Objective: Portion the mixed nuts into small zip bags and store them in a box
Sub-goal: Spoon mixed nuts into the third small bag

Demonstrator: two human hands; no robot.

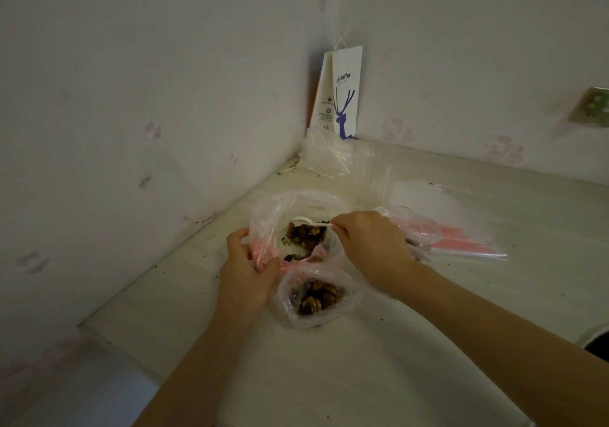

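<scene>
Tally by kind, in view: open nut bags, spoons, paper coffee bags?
Open bags showing nuts: 2 (large bag, small bag)
White spoon: 1
Paper coffee bag: 1
Total: 4

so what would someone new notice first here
The two hands at the centre: the left hand grips the edge of the big bag while the right hand pinches a white spoon over the nuts inside. Just in front stands a small bag, open and part filled. A white coffee bag leans in the far corner.
</scene>
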